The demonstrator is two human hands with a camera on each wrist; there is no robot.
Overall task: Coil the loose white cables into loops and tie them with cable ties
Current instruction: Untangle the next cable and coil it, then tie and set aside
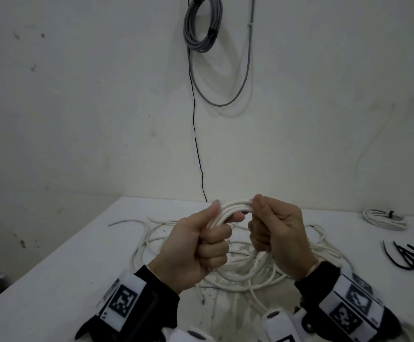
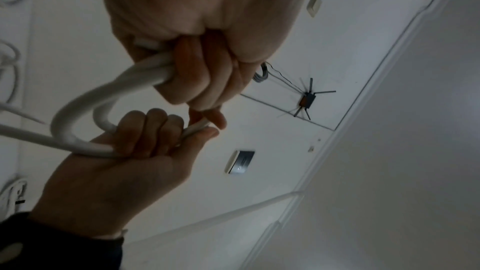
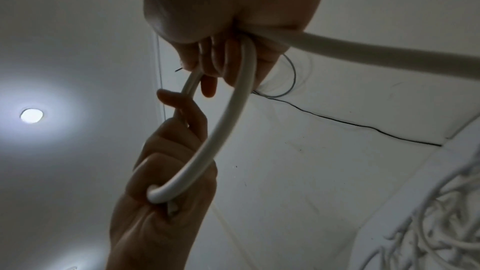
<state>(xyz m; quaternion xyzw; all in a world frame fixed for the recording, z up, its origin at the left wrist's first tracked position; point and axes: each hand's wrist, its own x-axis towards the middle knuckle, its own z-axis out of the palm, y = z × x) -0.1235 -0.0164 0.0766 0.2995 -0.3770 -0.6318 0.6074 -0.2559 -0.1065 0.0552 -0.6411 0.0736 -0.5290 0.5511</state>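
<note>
Fingers of both hands (image 1: 196,245) (image 1: 278,233) grip white cable (image 1: 233,208) loops above table (image 1: 77,255).

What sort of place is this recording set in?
Probably a plain workroom or utility room: a scuffed white table strewn with loose white cable, black cable ties at its right edge, and a grey cable coil hanging on the bare wall.

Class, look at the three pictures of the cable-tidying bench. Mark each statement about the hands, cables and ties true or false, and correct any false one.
1. Both hands grip the white cable loops. True.
2. The black cable ties lie at the table's left. False: they lie at its right.
3. A tied white coil lies at the far right of the table. True.
4. The grey coil lies on the table. False: it hangs on the wall.
5. The left hand is empty. False: it holds cable.
</note>
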